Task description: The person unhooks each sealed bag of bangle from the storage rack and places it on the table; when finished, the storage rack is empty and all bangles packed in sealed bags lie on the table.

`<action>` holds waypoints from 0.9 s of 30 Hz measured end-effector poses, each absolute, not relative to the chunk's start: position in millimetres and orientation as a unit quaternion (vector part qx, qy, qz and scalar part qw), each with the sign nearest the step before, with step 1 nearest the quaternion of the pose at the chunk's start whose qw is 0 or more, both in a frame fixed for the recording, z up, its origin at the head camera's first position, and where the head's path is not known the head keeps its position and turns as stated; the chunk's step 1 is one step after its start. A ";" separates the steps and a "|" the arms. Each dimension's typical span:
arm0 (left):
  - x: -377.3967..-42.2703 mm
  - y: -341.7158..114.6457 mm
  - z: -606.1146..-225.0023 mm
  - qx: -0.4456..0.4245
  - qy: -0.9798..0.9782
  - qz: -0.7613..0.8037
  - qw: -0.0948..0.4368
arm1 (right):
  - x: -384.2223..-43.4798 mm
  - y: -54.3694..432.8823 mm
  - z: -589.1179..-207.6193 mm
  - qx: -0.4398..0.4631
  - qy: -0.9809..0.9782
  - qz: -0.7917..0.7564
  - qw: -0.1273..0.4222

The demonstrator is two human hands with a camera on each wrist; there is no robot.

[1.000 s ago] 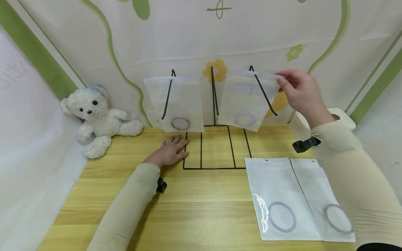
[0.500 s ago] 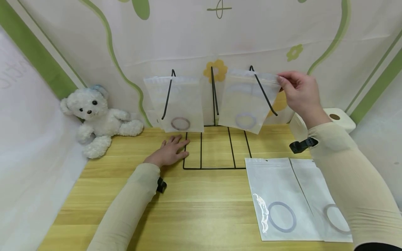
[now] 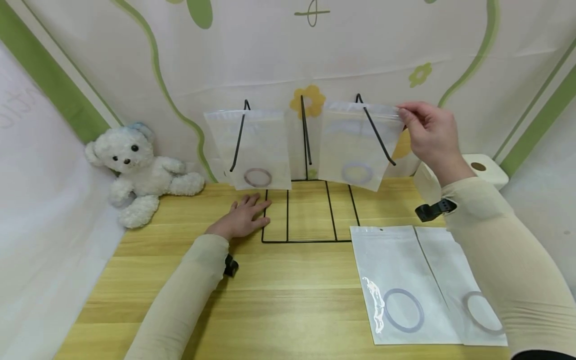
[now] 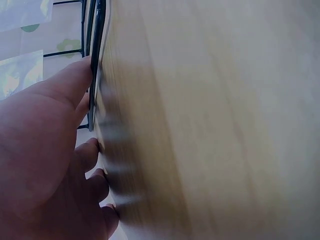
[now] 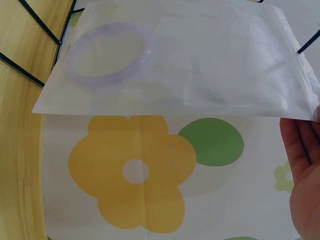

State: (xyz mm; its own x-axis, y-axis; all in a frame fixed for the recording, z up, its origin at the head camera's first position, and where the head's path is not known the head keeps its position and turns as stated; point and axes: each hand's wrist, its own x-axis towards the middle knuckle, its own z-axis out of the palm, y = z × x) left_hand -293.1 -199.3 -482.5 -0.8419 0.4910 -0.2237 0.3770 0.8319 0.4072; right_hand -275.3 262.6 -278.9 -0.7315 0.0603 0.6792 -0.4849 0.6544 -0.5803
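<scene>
A black wire rack stands at the back of the table, its hooks rising in front of the curtain. On its right hook hangs a clear-fronted zip bag with a pale lilac bangle inside. My right hand pinches that bag's upper right corner between thumb and fingers. Another zip bag, holding a pinkish-brown bangle, hangs on the left hook. Fingers spread, my left hand rests on the table with its fingertips at the rack's left base wire.
Two more bangle bags, a left one and a right one, lie side by side at front right. A white teddy bear sits at back left. A white tissue box is behind my right wrist.
The bag in my right hand has swung slightly right and hangs straighter on its hook. My left hand stays in place on the rack's base.
</scene>
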 end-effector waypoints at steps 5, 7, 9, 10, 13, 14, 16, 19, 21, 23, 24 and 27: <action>-293.6 -200.0 -484.7 0.231 0.942 0.180 0.162 | -269.7 262.9 -279.4 0.126 -0.847 0.382 0.348; -293.4 -199.8 -484.9 0.231 0.942 0.181 0.160 | -267.1 263.3 -279.7 0.125 -0.848 0.380 0.347; -293.1 -199.8 -484.8 0.231 0.942 0.182 0.158 | -264.9 264.3 -280.1 0.129 -0.846 0.380 0.350; -293.0 -199.9 -484.6 0.232 0.942 0.184 0.157 | -263.9 264.9 -280.3 0.131 -0.846 0.379 0.353; -292.7 -200.9 -483.7 0.233 0.942 0.186 0.155 | -261.4 266.4 -281.5 0.144 -0.840 0.374 0.365; -292.5 -201.3 -483.4 0.234 0.942 0.186 0.155 | -260.8 266.8 -282.0 0.150 -0.836 0.374 0.372; -292.6 -201.9 -483.1 0.235 0.942 0.184 0.155 | -258.9 267.1 -283.1 0.158 -0.832 0.371 0.381; -292.7 -202.4 -483.1 0.236 0.942 0.182 0.154 | -256.0 267.0 -284.9 0.169 -0.824 0.377 0.389; -293.3 -202.8 -483.5 0.236 0.942 0.180 0.153 | -253.7 267.1 -286.1 0.173 -0.820 0.380 0.392; -293.4 -203.0 -484.0 0.236 0.943 0.179 0.152 | -251.5 267.3 -287.2 0.176 -0.816 0.387 0.391; -293.5 -203.3 -484.2 0.237 0.943 0.178 0.152 | -250.5 267.3 -287.7 0.176 -0.815 0.389 0.391; -293.2 -204.0 -484.2 0.235 0.943 0.178 0.152 | -246.7 267.8 -289.2 0.178 -0.813 0.390 0.393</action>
State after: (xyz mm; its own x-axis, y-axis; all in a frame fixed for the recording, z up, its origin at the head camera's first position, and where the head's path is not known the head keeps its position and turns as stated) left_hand -293.2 -204.0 -484.2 -0.8430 0.4983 -0.2027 0.3901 0.8258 0.4073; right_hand -246.7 267.8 -289.2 -0.6275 0.0170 0.7784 -0.5968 0.6316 -0.4949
